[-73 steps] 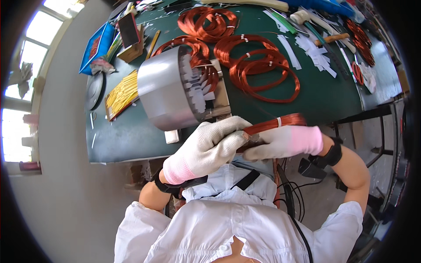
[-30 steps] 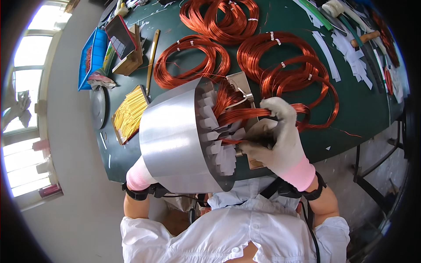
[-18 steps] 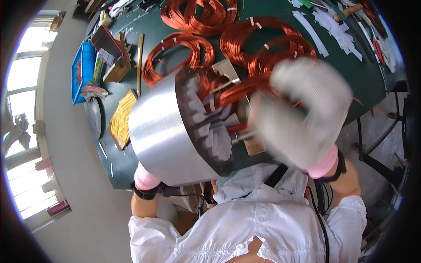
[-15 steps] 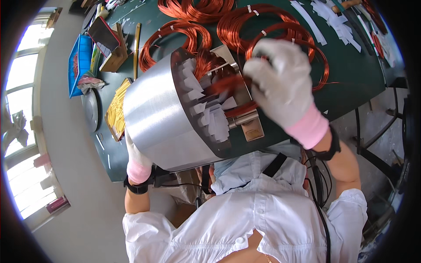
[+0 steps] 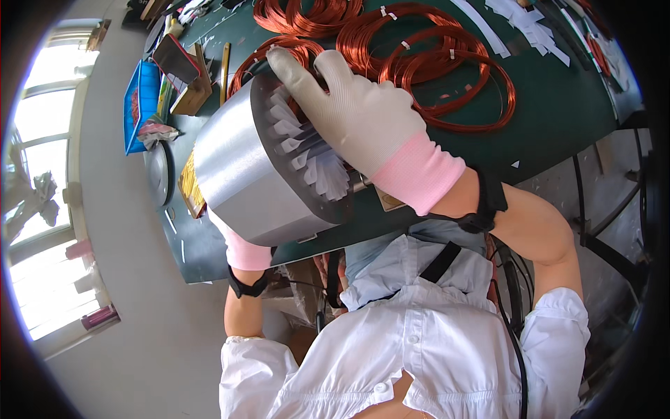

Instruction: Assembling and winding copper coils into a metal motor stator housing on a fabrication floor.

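Observation:
A silver metal stator (image 5: 241, 167) lies on its side on the dark green table, its open face turned to the right. Folded white paper slot liners (image 5: 324, 174) stick out around that face. My right hand (image 5: 359, 115), in a white glove with a pink cuff, reaches over the far side of the face. Two of its fingers stretch out apart; the others, and the copper winding beneath, are hidden. At the stator's near left side is my gloved left hand (image 5: 241, 244); mostly the cuff shows, its fingers hidden behind the casing.
Several copper wire coils (image 5: 370, 45) lie across the back of the table. White paper strips (image 5: 527, 28) are at the far right. To the left are yellow sticks (image 5: 188, 185) in a tray, a round grey lid (image 5: 159, 174), a blue bin (image 5: 139, 87) and a phone (image 5: 176, 59) on a wooden stand.
My right hand has moved left from beside the stator's open end to over its face, its fingers now stretched out. It now covers the copper winding. The left hand stays by the casing.

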